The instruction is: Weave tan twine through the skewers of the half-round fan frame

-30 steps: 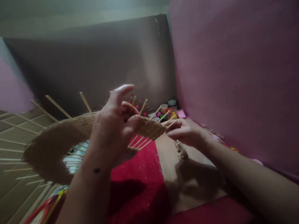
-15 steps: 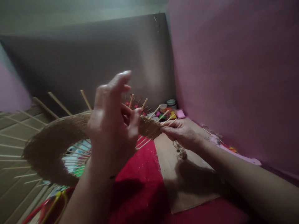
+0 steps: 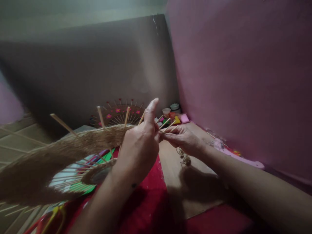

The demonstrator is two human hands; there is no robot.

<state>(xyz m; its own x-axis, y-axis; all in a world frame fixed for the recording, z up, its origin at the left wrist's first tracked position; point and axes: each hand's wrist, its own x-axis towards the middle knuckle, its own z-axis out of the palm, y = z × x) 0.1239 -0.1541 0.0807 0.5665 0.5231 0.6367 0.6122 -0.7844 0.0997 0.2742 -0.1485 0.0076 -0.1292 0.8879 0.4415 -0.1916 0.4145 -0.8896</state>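
A large ring woven of brown jute twine (image 3: 97, 139), with thin wooden sticks poking out around it, stretches from the left edge to my hands. At its right end my right hand (image 3: 181, 138) pinches the rim between several sticks. My left hand (image 3: 141, 143) comes over the near side and closes at the same spot, one digit pointing up; its other fingertips are mostly hidden. Below my right hand lies a small tangled bundle of twine (image 3: 185, 158). A smaller woven ring (image 3: 92, 177) shows inside the large one, joined by sticks.
A decorated fan-shaped piece with pink flowers (image 3: 118, 110) leans at the back wall. Cups (image 3: 166, 112) and small coloured packets (image 3: 184, 118) stand in the corner. A brown board (image 3: 195, 201) lies on red cloth (image 3: 143, 201). Yellow-red handles (image 3: 52, 214) are at lower left. A pink wall (image 3: 243, 81) rises on the right.
My left hand has come down and right, from raised above the rim to beside my right fingertips. The woven ring appears lower and further left; my right hand keeps its pinch.
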